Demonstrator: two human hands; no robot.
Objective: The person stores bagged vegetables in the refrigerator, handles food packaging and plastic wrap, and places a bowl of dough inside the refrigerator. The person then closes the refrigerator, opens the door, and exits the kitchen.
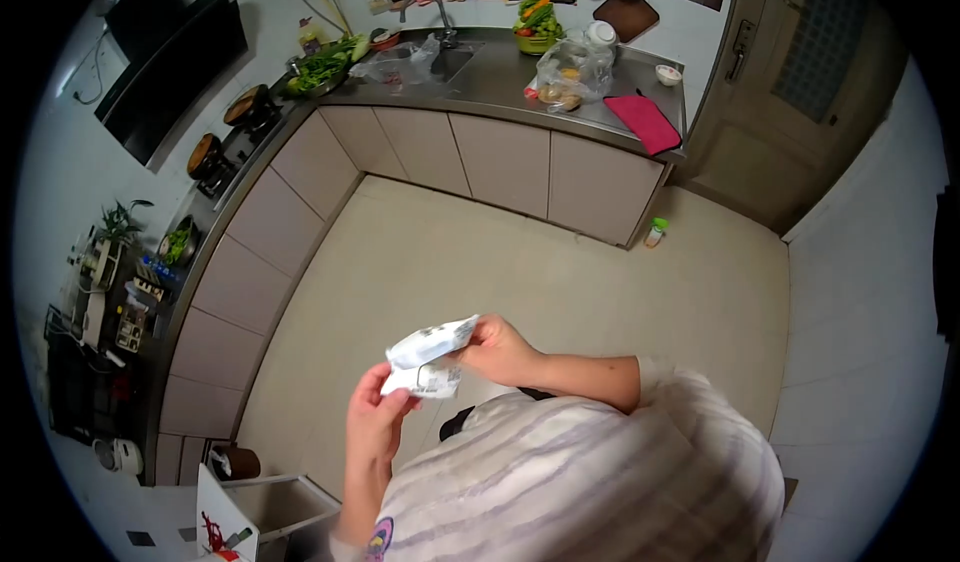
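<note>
In front of my body, over the floor, both hands hold a white printed packet. It shows as two flat parts, one above the other, with dark and blue print; I cannot tell if these are two separate packets. My left hand pinches the lower part at its left end, thumb on top. The fingers of my right hand are closed on the right end of the upper part.
Cabinets with a steel counter curve along the left and back, holding a sink, leafy greens, plastic bags and a pink cloth. An open white drawer or bin stands low at left. A small bottle is on the floor.
</note>
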